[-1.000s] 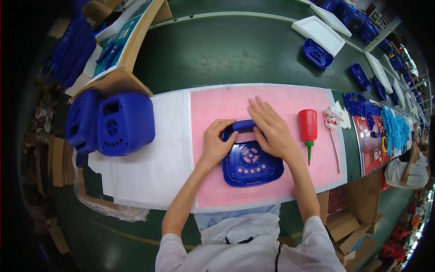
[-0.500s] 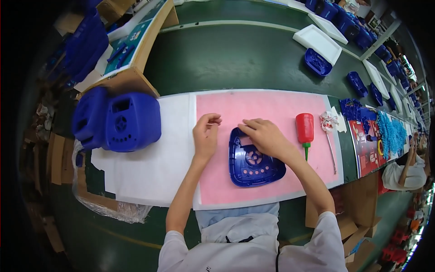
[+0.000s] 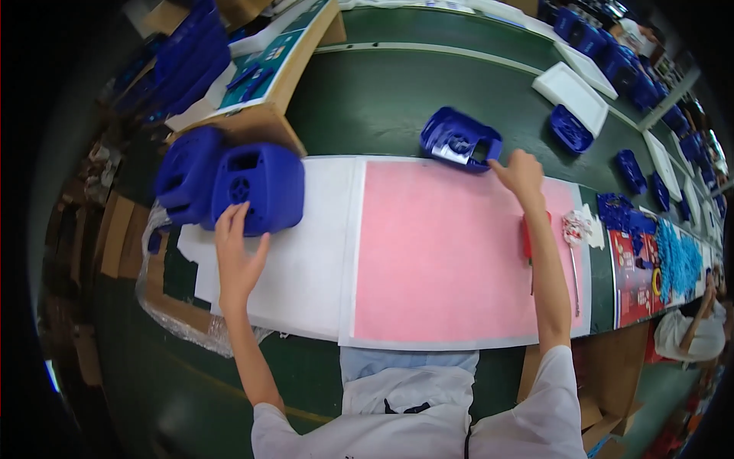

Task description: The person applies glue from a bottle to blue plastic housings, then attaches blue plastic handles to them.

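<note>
On the left of the work surface, my left hand (image 3: 238,264) has its fingers spread, with the fingertips at the front of a boxy blue plastic housing (image 3: 269,191). A second blue housing (image 3: 183,172) stands close beside it. Farther off, a blue plastic shell (image 3: 437,136) with a round grille and a rectangular opening lies hollow side up at the green belt's near edge. My right hand (image 3: 524,183) is at the shell's right end, thumb by its rim and fingers apart from the thumb. No grip on the shell shows. My right forearm partly hides a red bottle (image 3: 527,237).
A pink mat (image 3: 436,260) lies before me on white sheeting. At its right are a metal rod (image 3: 576,275) and a crumpled wad (image 3: 575,227). Blue shells (image 3: 571,128) and white trays (image 3: 572,93) sit on the green belt (image 3: 367,99). Another person (image 3: 692,333) works at far right.
The blue shell has gone from the pink mat to the green belt, with my right hand reaching forward beside it. My left hand has moved left to the blue housing. The view has shifted somewhat.
</note>
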Demonstrator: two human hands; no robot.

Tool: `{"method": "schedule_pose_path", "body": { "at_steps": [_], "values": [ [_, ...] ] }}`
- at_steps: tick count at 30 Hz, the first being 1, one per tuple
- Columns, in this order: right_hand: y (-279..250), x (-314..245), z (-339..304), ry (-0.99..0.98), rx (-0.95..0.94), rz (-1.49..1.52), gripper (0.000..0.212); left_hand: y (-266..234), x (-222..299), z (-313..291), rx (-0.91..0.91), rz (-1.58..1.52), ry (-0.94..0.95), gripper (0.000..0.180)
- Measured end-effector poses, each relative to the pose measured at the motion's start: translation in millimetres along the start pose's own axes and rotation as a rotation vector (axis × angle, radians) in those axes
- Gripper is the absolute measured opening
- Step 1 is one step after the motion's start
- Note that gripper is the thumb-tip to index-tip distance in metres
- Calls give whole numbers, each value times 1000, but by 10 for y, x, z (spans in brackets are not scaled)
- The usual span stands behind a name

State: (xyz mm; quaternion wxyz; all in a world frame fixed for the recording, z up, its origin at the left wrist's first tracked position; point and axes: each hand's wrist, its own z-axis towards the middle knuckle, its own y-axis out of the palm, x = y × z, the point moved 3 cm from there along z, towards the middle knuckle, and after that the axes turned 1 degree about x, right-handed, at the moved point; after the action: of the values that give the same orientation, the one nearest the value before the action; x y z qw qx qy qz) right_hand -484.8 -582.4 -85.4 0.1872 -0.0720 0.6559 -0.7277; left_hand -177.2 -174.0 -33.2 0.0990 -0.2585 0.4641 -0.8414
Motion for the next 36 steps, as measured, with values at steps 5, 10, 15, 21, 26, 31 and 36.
{"method": "schedule_pose_path", "body": {
  "at_steps": [5,10,15,21,26,31,36],
  "values": [
    [-331,351,-484,-4,207,63,44,35,-50,96,-117,152,16,66],
    [-329,976,-930,139,110,44,51,244,-69,180,-14,230,-72,86],
    [-143,1162,-1171,203,71,253,62,156,42,243,-23,65,-210,87],
    [-139,975,-1189,180,-40,231,72,-298,517,78,176,-124,-138,96],
    [45,1211,-1062,276,-191,299,69,-41,918,-164,64,-992,30,102],
    [335,1277,-1020,440,-399,1292,58,1083,1295,-595,-478,-1897,-537,107],
    [594,1041,-1030,450,-263,2555,69,1469,1556,-737,-835,-1930,-596,102]
  ]
}}
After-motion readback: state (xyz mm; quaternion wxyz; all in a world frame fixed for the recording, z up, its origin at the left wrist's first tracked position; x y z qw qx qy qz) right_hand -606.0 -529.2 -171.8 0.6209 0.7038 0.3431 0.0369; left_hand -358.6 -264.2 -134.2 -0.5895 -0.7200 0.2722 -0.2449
